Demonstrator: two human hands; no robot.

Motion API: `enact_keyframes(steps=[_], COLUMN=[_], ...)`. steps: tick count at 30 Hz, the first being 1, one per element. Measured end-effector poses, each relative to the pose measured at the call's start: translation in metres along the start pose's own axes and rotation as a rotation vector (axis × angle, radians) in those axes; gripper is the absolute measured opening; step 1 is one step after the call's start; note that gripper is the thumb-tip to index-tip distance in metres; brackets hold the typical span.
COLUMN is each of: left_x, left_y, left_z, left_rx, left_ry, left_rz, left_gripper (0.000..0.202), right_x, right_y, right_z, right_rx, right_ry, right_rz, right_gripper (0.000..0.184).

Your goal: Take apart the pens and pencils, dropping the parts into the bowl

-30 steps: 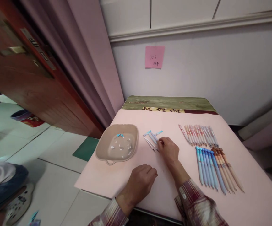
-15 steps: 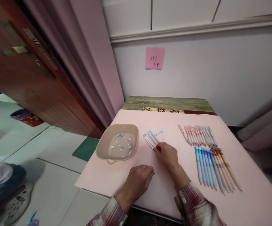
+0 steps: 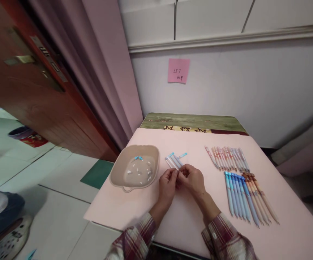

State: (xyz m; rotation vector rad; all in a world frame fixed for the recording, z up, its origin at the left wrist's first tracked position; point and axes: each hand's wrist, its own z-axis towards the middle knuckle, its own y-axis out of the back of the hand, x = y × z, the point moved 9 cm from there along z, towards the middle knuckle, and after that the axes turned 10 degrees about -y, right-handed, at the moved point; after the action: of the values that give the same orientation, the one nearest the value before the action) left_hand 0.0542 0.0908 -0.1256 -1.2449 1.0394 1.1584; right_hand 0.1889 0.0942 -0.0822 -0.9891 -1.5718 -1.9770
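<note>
My left hand [image 3: 167, 185] and my right hand [image 3: 193, 179] meet over the middle of the pink table cover, fingertips pinched together and nearly touching. What lies between the fingertips is too small and covered to make out. Just beyond them are slim pale pen parts [image 3: 175, 161] with light-blue ends, their near ends partly hidden by my fingers. A small blue pen piece [image 3: 183, 155] rests beside these parts, to the right. Left of my hands stands a beige plastic basin [image 3: 118, 173], holding small white pieces [image 3: 149, 176] and a few blue bits [image 3: 138, 157].
To the right, blue pens [image 3: 237, 195] and brown pens [image 3: 260, 198] lie in a row. Behind them are pink and pale pens [image 3: 227, 158]. A pink note [image 3: 178, 71] sticks to the wall. A person's shoe [image 3: 12, 236] shows on the floor at left.
My left hand has moved up and right from the table to join my right hand, its fingers now pinching. The right hand has stayed near the pen parts.
</note>
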Motion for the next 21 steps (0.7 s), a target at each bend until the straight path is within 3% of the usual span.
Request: enact_keyframes(steps=[5, 10, 12, 21], left_x=[0.002, 0.006, 0.006, 0.005], left_y=[0.004, 0.005, 0.003, 0.000], left_z=[0.006, 0.003, 0.003, 0.004], left_rx=[-0.056, -0.072, -0.056, 0.007], left_ry=[-0.006, 0.022, 0.017, -0.015], left_rz=[-0.088, -0.159, -0.159, -0.138], left_gripper=[0.029, 0.032, 0.031, 0.025], right_x=[0.006, -0.040, -0.050, -0.018], right_y=[-0.001, 0.032, 0.034, -0.003], right_z=[0.002, 0.016, 0.019, 0.019], right_rx=[0.051, -0.231, -0.257, -0.123], right_ry=[0.082, -0.235, -0.295, -0.032], right_rz=[0.085, 0.054, -0.023, -0.266], right_gripper=[0.021, 0.030, 0.027, 0.019])
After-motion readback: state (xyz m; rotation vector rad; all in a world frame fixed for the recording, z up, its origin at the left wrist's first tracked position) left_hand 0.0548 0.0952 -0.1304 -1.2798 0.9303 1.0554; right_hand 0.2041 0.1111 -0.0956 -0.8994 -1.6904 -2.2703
